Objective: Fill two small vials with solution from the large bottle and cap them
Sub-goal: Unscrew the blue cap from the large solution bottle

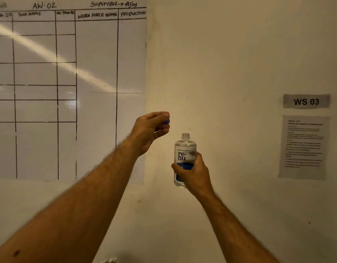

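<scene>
**Open bottle held high, vials out of view**

While the whiteboard (68, 73) and the wall notice (303, 147) fill the background, the right hand (195, 175) wraps its fingers round the bottle (185, 158), upright in mid-air with its neck uncovered. The left hand (150, 130), up and to the left, pinches the blue cap (166, 121). No vials show. A tilt or jolt on the way down could likely spill solution; a loose pinch could drop the cap.
</scene>
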